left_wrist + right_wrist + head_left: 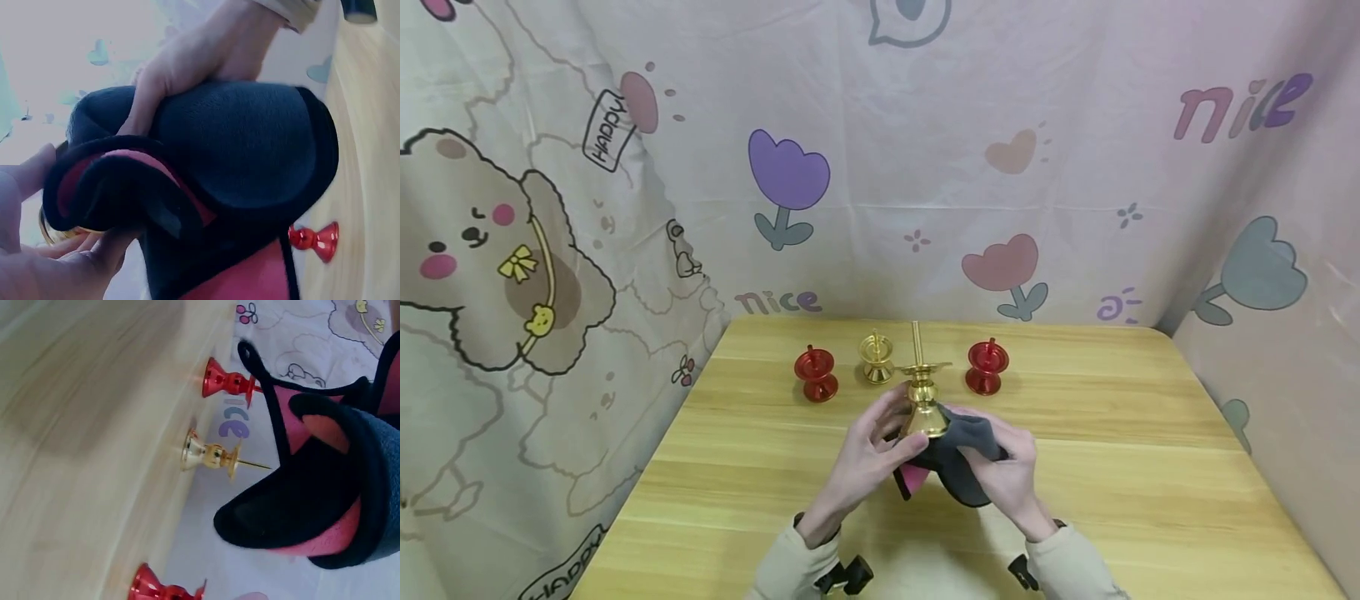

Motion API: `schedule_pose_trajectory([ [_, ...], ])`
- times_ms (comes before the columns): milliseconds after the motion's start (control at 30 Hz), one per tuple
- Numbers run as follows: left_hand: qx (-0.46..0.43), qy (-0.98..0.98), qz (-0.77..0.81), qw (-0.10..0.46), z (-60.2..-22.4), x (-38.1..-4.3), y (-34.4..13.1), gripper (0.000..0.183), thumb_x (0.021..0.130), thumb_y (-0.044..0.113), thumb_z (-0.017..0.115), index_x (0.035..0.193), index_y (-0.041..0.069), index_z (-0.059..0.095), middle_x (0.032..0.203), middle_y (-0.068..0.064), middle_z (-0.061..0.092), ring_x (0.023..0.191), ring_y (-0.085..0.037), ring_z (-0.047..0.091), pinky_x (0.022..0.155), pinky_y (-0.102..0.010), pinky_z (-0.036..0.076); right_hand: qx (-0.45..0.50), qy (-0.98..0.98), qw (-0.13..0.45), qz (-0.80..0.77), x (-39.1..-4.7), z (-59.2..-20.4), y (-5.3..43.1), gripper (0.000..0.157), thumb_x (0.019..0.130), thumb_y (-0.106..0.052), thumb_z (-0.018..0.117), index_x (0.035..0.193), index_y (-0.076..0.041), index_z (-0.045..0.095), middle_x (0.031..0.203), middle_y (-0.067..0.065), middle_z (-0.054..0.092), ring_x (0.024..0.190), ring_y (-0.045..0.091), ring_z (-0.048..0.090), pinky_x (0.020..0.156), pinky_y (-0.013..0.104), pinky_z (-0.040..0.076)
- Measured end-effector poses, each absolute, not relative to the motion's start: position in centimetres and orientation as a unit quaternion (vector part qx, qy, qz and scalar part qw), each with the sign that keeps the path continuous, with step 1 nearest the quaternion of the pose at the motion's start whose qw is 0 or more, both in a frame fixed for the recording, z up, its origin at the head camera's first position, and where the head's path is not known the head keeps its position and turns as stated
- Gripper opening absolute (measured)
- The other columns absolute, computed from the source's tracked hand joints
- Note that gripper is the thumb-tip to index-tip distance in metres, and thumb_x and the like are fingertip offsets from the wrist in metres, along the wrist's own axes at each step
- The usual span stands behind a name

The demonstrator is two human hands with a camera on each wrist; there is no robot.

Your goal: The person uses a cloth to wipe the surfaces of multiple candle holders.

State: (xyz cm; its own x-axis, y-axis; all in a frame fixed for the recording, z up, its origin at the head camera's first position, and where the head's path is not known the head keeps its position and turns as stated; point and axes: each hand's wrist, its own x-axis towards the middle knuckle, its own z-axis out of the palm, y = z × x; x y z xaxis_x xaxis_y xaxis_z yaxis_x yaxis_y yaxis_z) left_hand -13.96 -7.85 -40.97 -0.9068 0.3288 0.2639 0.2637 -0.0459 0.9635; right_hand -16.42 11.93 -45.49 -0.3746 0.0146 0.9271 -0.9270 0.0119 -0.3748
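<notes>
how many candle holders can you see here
4: on the table, from left to right, a red candle holder, a small gold candle holder and a second red candle holder; the larger gold candle holder is in the left hand. No others show.

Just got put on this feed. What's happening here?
A person is holding a gold candlestick, spike up, at its base with the left hand. The right hand grips a dark grey and pink cloth, which is bunched around the base. Behind the hands, three more candlesticks stand on the wooden table: a red one on the left, a gold one in the middle and a red one on the right.
</notes>
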Motion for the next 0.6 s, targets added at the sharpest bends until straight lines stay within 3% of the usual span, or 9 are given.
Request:
schedule_pose_trajectory([
  [100,0.186,0.718,0.670,0.030,-41.2,-14.4,-7.6,0.067,0.096,0.019,0.069,0.154,0.006,0.037,0.148,-0.021,0.052,0.136,-0.038,0.052,0.114,-0.056,0.043,0.363,-0.599,0.411,0.584,-16.6,-45.8,11.8,0.030,0.071,0.021,0.072,0.099,0.012,0.074,0.104,0.020,0.077,0.106,0.014,0.074,0.094,0.023,0.058],
  [200,0.169,0.737,0.654,0.024,-41.4,-14.8,-7.3,0.066,0.095,0.021,0.071,0.153,0.008,0.041,0.147,-0.019,0.053,0.135,-0.036,0.051,0.115,-0.057,0.042,0.375,-0.599,0.444,0.550,-17.0,-45.9,11.6,0.030,0.070,0.022,0.068,0.098,0.014,0.073,0.100,0.026,0.076,0.102,0.021,0.075,0.095,0.025,0.059],
  [267,0.163,0.738,0.655,0.017,-41.4,-14.9,-7.2,0.066,0.093,0.020,0.073,0.151,0.009,0.043,0.146,-0.017,0.054,0.130,-0.034,0.054,0.112,-0.054,0.047,0.387,-0.606,0.473,0.510,-17.3,-46.0,11.5,0.028,0.072,0.019,0.065,0.098,0.014,0.073,0.099,0.027,0.075,0.099,0.026,0.075,0.096,0.026,0.058],
  [433,0.171,0.732,0.660,0.003,-41.3,-15.1,-7.4,0.067,0.090,0.015,0.076,0.150,0.009,0.046,0.147,-0.016,0.054,0.119,-0.032,0.059,0.103,-0.042,0.056,0.404,-0.631,0.517,0.414,-17.4,-45.5,11.5,0.018,0.090,0.004,0.060,0.099,0.012,0.074,0.099,0.026,0.075,0.093,0.032,0.074,0.098,0.026,0.057],
  [533,0.181,0.732,0.657,-0.001,-41.3,-15.2,-7.6,0.067,0.090,0.014,0.076,0.150,0.009,0.047,0.147,-0.016,0.054,0.115,-0.028,0.061,0.099,-0.036,0.058,0.409,-0.634,0.520,0.401,-17.3,-45.3,11.6,0.021,0.096,-0.002,0.059,0.100,0.011,0.074,0.099,0.025,0.075,0.093,0.031,0.075,0.099,0.026,0.057],
  [600,0.190,0.728,0.659,-0.002,-41.4,-15.2,-7.6,0.067,0.090,0.014,0.076,0.150,0.008,0.046,0.143,-0.019,0.056,0.111,-0.024,0.062,0.097,-0.034,0.059,0.412,-0.627,0.504,0.429,-17.4,-45.3,11.6,0.019,0.094,0.000,0.061,0.100,0.012,0.074,0.100,0.025,0.075,0.096,0.030,0.075,0.098,0.026,0.057],
])
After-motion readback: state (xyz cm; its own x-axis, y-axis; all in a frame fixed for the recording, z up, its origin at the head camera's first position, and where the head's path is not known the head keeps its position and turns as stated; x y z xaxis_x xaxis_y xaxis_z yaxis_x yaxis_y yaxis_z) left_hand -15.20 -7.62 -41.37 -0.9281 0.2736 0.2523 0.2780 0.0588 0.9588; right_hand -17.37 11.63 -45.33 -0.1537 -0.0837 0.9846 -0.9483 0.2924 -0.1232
